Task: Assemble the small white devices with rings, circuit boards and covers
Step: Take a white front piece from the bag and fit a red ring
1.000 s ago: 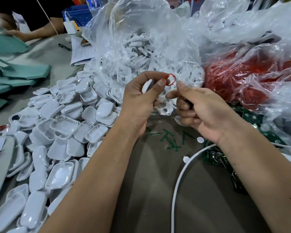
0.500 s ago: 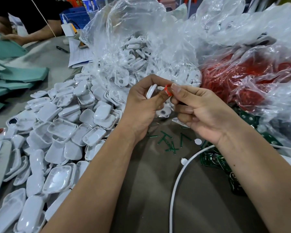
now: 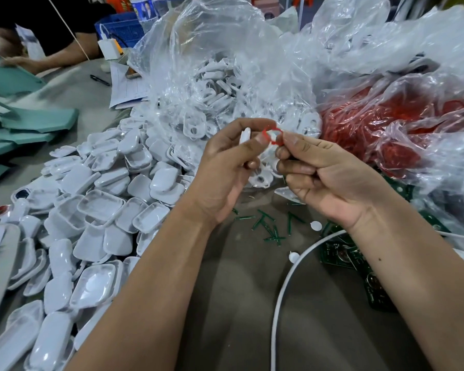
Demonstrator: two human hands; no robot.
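My left hand (image 3: 225, 167) holds a small white device shell (image 3: 244, 135) edge-on between thumb and fingers. A thin red ring (image 3: 273, 134) sits at my fingertips, pinched by my right hand (image 3: 324, 175) and touched by my left thumb. Both hands are raised above the table, in front of a clear bag of white shells (image 3: 225, 84). A bag of red rings (image 3: 386, 124) lies at the right. Green circuit boards (image 3: 359, 261) lie under my right forearm.
A heap of white covers (image 3: 91, 199) spreads over the left of the table. Green plastic strips (image 3: 271, 226) and a white cable (image 3: 281, 298) lie on the brown surface between my arms. Teal sheets (image 3: 32, 124) and another person's arm (image 3: 38, 60) are at the far left.
The ring was held open beside the shell, then pressed edge-on between both hands' fingertips, and now faces me again as an open loop. Both hands stayed close together.
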